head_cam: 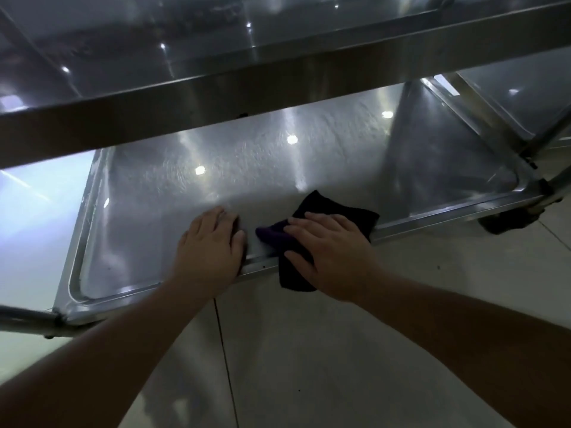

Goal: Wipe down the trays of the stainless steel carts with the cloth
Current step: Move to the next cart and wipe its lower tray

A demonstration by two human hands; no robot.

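Right hand [327, 251] is pressing a dark purple folded cloth [336, 211] onto the near rim of the lower shiny stainless steel cart tray [173, 193], fingers straight and slightly spread. Left hand [213, 245] is resting flat just beside it, fingers together, holding nothing.

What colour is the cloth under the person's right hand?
The cloth is dark purple, nearly black in shadow, plain and unpatterned; the head view shows it.

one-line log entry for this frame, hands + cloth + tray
right hand: presses cloth flat over near rim | left hand: flat on lower tray, bare | cloth: dark, hanging partly off the edge | stage: wiping lower tray
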